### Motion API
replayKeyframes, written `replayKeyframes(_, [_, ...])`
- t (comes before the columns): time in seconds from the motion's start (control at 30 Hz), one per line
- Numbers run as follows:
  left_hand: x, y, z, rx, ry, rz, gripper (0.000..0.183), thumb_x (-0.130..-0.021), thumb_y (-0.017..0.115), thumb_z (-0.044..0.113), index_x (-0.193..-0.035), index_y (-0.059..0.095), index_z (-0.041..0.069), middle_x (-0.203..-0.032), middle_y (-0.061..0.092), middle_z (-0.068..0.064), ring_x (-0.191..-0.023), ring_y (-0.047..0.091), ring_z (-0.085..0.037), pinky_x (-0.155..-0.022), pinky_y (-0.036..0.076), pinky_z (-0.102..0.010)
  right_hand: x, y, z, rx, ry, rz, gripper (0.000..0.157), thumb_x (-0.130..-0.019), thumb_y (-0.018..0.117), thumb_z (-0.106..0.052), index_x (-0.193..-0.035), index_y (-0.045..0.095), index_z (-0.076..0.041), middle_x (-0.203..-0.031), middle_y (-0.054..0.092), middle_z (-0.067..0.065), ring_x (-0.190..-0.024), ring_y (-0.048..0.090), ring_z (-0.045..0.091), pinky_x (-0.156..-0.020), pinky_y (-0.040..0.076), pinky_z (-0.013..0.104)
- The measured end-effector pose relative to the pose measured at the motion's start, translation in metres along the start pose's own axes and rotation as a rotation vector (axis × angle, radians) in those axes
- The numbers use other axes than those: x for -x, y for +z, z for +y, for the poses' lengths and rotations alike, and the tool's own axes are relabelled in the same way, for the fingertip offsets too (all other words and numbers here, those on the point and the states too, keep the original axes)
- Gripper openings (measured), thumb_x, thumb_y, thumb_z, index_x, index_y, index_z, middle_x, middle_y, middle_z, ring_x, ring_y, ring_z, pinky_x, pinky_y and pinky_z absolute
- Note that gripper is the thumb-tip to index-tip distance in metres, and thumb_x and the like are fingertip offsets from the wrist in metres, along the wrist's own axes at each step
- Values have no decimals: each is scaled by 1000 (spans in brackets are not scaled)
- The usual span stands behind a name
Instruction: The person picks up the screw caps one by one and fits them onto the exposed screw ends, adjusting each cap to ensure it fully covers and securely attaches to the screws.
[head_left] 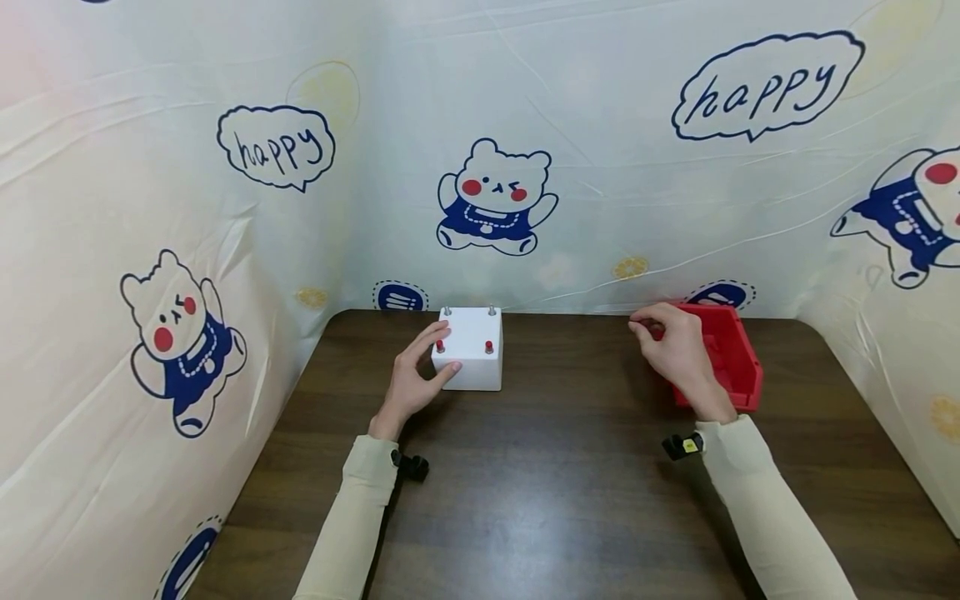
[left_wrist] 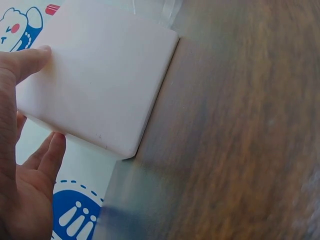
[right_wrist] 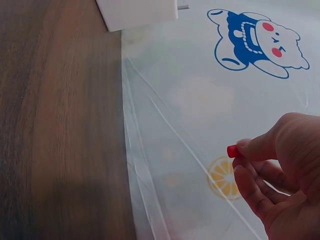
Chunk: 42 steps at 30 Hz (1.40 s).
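Left hand (head_left: 411,383): on the left side of the white box, with thumb and fingers set wide apart. The thumb presses the near face and the fingers touch the left side, so the hand holds the box around its near left corner.
Right hand (head_left: 678,346): far over on the right, above the left edge of the red bin. Thumb and finger are pinched close together on a little red cap, and the other fingers are bent.
Red cap (right_wrist: 233,151): held at the fingertips, up in the air, with one end poking out.
White box (head_left: 468,371): sits at the far edge of the tabletop, left of the bin and well apart from it.
Red tops (head_left: 489,347): two, one left and one right, on the near part of the box's top.
Metal posts (head_left: 492,311): two, shiny and bare, sticking up at the box's far edge.
Red bin (head_left: 738,346): at the far right; what is inside is hard to tell.
Tabletop (head_left: 540,467): dark brown wood.
Cloth (head_left: 600,167): pale, with blue bears, behind everything.
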<state>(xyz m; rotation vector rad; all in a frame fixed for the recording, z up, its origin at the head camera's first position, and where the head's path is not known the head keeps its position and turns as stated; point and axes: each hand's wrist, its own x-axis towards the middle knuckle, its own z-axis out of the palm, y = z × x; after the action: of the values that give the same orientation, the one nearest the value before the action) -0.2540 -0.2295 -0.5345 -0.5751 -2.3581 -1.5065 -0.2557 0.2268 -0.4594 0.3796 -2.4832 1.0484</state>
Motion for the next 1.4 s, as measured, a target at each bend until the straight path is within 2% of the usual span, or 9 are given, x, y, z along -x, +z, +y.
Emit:
replayKeyframes(0.27, [-1, 2, 3, 21, 8, 12, 59, -92, 82, 1, -147, 62, 7, -163, 51, -14, -151, 46, -40, -115, 41, -72, -4, 5, -2, -23, -7, 11, 21, -94, 79, -3, -114, 80, -7, -115, 79, 16, -93, 72, 29, -87, 65, 56])
replayKeyframes(0.37, [-1, 3, 9, 31, 6, 12, 58, -92, 81, 0, -147, 61, 3, -163, 50, -18, -151, 45, -42, -116, 39, -74, -5, 6, -5, -20, -15, 13, 21, -94, 79, -3, -114, 80, -7, -114, 79, 16, -92, 72, 28, -86, 65, 56])
replayKeyframes(0.6, [0, -2, 37, 41, 7, 2, 56, -92, 79, -2, -144, 62, -1, -161, 51, -20, -150, 46, -42, -115, 39, -73, -8, 10, -9, -24, -22, 15, 20, -94, 80, -5, -114, 81, -7, -112, 79, 15, -90, 71, 27, -85, 66, 55])
replayKeyframes(0.93, [2, -2, 39, 38, 5, 5, 55, -93, 80, 2, -145, 62, 1, -162, 51, -18, -151, 45, -40, -116, 39, -73, -11, 14, -14, -53, -38, 26, 21, -93, 80, -4, -114, 81, -6, -110, 79, 16, -88, 71, 27, -84, 66, 55])
replayKeyframes(0.97, [2, -2, 39, 36, 4, 6, 55, -93, 80, 2, -145, 62, 1, -162, 51, -18, -151, 45, -40, -117, 39, -73, -11, 15, -14, -50, -43, 30, 21, -93, 80, -4, -114, 81, -6, -110, 79, 16, -87, 71, 27, -84, 66, 52])
replayKeyframes(1.07, [2, -2, 40, 34, 10, 10, 55, -93, 80, 1, -144, 62, 0, -161, 52, -19, -151, 45, -41, -117, 39, -72, -12, 17, -14, -59, -60, 42, 19, -92, 81, -2, -111, 81, -5, -108, 79, 16, -86, 71, 28, -84, 65, 29])
replayKeyframes(1.2, [1, -1, 41, 32, 24, 13, 55, -91, 81, 0, -143, 63, -1, -160, 52, -22, -150, 46, -43, -116, 39, -73, -13, 22, -13, -67, -75, 54, 17, -92, 81, -1, -108, 81, -3, -104, 78, 16, -84, 72, 28, -80, 47, 0])
replayKeyframes(1.3, [2, 0, 37, 26, 23, 16, 55, -92, 81, 0, -143, 63, -1, -160, 52, -22, -150, 46, -43, -116, 39, -73, -14, 24, -14, -72, -78, 60, 17, -91, 82, -1, -108, 81, -3, -104, 78, 16, -84, 72, 28, -80, 45, -1])
replayKeyframes(1.4, [1, 2, 25, 16, 15, 21, 56, -92, 81, 1, -145, 63, 2, -161, 52, -18, -151, 46, -41, -117, 38, -72, -14, 26, -16, -80, -83, 65, 18, -91, 83, -1, -108, 81, -3, -105, 78, 17, -83, 73, 28, -80, 46, -1])
